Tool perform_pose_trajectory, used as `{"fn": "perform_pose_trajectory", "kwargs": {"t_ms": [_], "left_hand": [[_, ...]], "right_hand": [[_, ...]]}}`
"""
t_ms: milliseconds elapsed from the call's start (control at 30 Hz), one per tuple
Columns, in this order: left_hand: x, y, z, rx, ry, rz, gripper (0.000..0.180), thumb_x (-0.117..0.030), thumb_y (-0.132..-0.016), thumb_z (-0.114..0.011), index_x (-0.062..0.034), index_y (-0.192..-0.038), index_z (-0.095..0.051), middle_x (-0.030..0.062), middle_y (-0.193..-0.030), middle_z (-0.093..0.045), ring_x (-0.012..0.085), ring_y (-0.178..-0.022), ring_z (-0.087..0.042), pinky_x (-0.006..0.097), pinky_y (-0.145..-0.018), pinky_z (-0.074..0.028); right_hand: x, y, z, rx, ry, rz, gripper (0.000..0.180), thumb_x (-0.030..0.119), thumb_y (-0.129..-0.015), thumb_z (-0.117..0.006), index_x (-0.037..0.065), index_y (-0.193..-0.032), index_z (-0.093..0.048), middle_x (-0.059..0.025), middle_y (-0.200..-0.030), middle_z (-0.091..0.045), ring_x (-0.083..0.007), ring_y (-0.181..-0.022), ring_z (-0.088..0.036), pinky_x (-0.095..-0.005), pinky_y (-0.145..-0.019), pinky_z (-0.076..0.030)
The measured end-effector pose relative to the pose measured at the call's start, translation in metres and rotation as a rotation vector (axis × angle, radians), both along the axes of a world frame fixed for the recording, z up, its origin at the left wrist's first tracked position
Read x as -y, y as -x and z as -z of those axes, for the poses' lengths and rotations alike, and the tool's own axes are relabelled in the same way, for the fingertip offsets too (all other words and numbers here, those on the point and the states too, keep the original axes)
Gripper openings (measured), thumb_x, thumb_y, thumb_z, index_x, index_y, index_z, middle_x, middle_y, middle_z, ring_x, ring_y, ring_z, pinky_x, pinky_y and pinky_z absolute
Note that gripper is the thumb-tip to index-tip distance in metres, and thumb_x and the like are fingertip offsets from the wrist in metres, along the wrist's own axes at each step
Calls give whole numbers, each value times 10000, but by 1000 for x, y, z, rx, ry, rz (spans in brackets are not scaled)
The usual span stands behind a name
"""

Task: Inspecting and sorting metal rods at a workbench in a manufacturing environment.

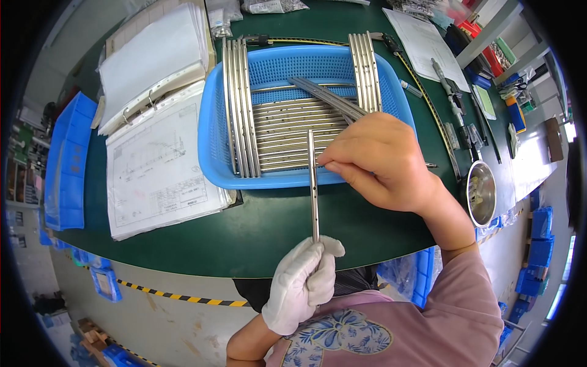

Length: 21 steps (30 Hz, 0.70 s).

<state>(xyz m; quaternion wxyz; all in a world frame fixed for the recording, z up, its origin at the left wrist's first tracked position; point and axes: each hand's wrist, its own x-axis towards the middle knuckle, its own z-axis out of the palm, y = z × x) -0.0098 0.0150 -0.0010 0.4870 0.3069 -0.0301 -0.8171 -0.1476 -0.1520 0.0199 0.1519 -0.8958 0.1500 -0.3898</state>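
Green workbench is filling mid-frame, blue basket of metal strips sitting upper centre. Gloved left hand, lower centre, is gripping a slim metal rod by its near end, fingers wrapped tight. Bare right hand is pinching the rod's upper part over the basket's front rim. Open binder is lying upper left.

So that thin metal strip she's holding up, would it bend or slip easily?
Probably stiff: the metal strip stands straight though the gloved left hand grips only its lower end. Its shiny surface looks slippery. The bare right hand steadies it near the top, so it may wobble.
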Motion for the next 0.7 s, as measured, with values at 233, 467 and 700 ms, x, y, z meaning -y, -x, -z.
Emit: {"fn": "perform_pose_trajectory", "kwargs": {"t_ms": [233,467,700], "left_hand": [[-1,6,-12,82,-54,7,262,-246,-981,-360,-24,-986,-498,-60,-562,-258,37,-414,-197,212,-387,-173],[-4,4,-8,-21,-100,-31,239,-226,-980,-367,-25,-984,-495,-54,-561,-302,39,-421,-228,209,-391,-198],[-4,4,-5,-24,-69,-28,237,-227,-980,-368,-29,-991,-497,-53,-559,-301,40,-416,-234,209,-387,-198]], "right_hand": [[-5,-4,-1,-151,88,41,58,61,-705,-651,75,-737,-605,-40,-629,-539,-238,-587,-551,-349,-540,-411],[-15,0,-16,-74,77,1,107,62,-690,-650,71,-772,-583,-35,-660,-538,-241,-590,-545,-348,-544,-414],[-18,0,-8,-97,26,-55,109,57,-689,-647,69,-776,-582,-33,-661,-528,-228,-595,-537,-336,-558,-409]]}}
